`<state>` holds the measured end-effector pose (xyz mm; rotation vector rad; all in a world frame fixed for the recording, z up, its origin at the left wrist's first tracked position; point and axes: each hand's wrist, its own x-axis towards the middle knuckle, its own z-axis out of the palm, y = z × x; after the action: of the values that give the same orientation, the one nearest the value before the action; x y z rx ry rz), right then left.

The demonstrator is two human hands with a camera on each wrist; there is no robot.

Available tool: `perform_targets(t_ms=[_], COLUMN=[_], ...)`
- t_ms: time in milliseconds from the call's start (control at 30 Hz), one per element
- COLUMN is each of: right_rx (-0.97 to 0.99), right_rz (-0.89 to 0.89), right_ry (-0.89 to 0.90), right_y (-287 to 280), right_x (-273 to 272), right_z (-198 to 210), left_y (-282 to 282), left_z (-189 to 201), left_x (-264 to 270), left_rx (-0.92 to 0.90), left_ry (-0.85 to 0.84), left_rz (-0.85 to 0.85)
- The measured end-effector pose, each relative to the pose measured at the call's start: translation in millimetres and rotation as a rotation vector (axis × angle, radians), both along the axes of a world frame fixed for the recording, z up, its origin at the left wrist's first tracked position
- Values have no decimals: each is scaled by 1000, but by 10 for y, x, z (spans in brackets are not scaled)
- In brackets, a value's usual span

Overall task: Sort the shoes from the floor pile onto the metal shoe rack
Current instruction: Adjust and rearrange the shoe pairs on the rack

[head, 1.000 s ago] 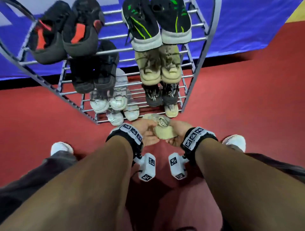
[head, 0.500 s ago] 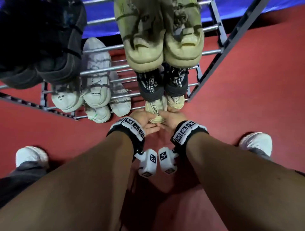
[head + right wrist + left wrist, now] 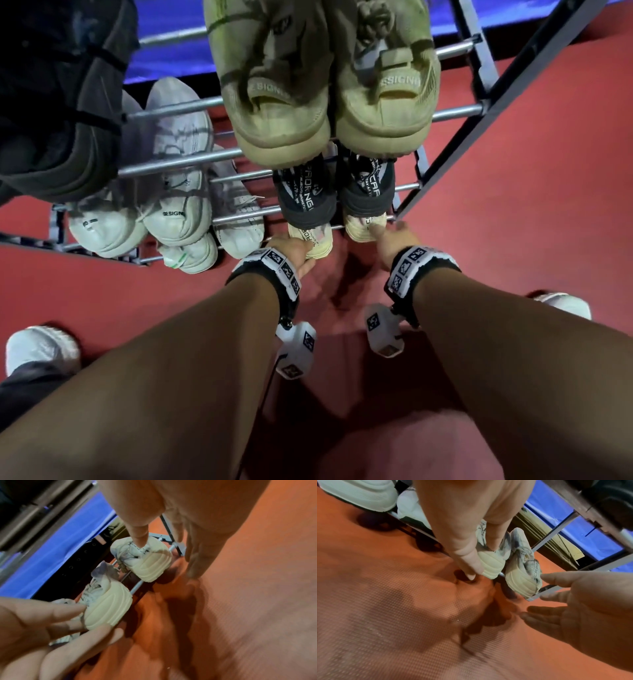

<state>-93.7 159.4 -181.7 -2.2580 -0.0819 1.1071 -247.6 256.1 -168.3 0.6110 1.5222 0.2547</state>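
Two small cream rubber-soled shoes (image 3: 310, 241) (image 3: 363, 226) sit heels outward on the grey metal shoe rack's (image 3: 507, 92) lowest rung. Left hand (image 3: 291, 251) pinches the left heel; right hand (image 3: 394, 240), fingers released, touches the right heel.

My head camera looks steeply down over my forearms; both wrist cameras, close and low, share the cream shoes (image 3: 489, 563) on the rack's bottom rail.
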Motion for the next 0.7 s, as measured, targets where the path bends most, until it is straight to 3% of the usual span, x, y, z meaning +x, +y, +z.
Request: perform_targets(t_ms=[167,333,700], right_rx=[198,330,292], right_rz=[-289,-438,-388], right_ry=[286,446,367], right_y=[82,160,223], right_x=[-207,-269,-335], right_z=[-161,-126,-178], left_y=[-119,-103,-15], left_z=[-109,-207,-97], left_x=[6,-16,9], left_rx=[-8,39,98], left_ry=[-114,-148,-164], left_rz=[5,58,-6])
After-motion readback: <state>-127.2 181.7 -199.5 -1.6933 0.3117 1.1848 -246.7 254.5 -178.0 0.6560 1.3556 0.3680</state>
